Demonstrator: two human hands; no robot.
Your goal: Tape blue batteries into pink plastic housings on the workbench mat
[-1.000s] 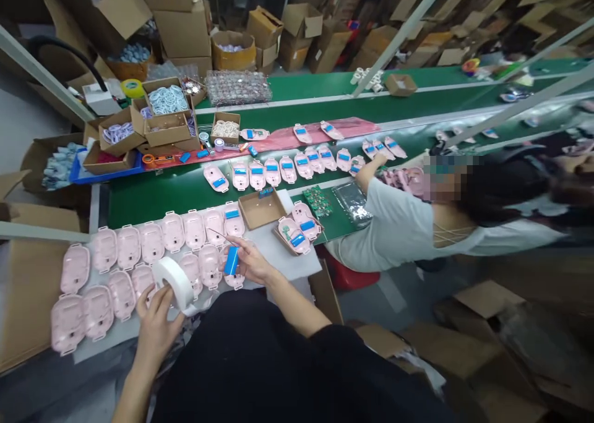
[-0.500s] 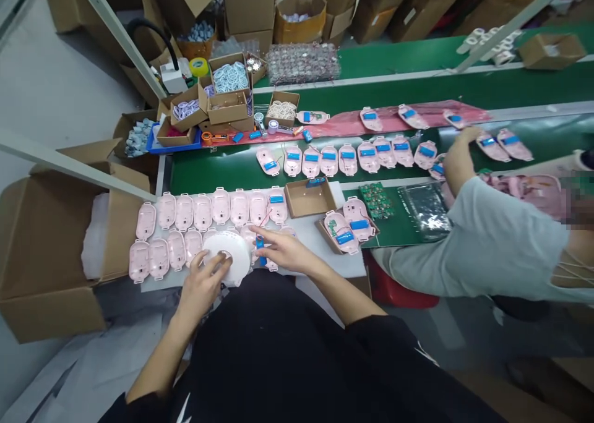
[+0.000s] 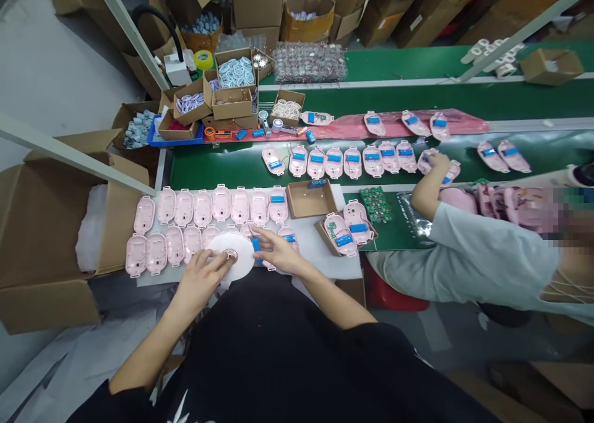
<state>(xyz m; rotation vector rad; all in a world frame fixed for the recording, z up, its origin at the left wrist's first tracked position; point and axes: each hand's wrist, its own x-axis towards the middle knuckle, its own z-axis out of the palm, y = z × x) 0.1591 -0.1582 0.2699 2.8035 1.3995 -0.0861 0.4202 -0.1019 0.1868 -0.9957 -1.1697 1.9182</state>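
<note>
My left hand (image 3: 206,273) is closed on a white roll of tape (image 3: 242,248), with fingers at its core hole. Just right of the roll, my right hand (image 3: 277,250) pinches a blue battery (image 3: 255,245) between thumb and fingers. Beneath and beside the hands, pink plastic shells (image 3: 202,208) lie in two rows on a white sheet (image 3: 320,250). A shell with a blue battery (image 3: 278,199) in it ends the back row. Part of the front row is hidden by the roll and my hands.
An open carton (image 3: 309,199) stands right of the rows, near a small box bearing two shells (image 3: 341,232) and green circuit boards (image 3: 375,204). More battery-fitted shells (image 3: 334,162) line the green belt (image 3: 204,166). A co-worker's hand (image 3: 431,172) touches shells at right.
The roll has turned flatter and shifted slightly right, while my right hand stays beside it with the battery. The co-worker's hand has moved left along the belt, and a shell there has shifted.
</note>
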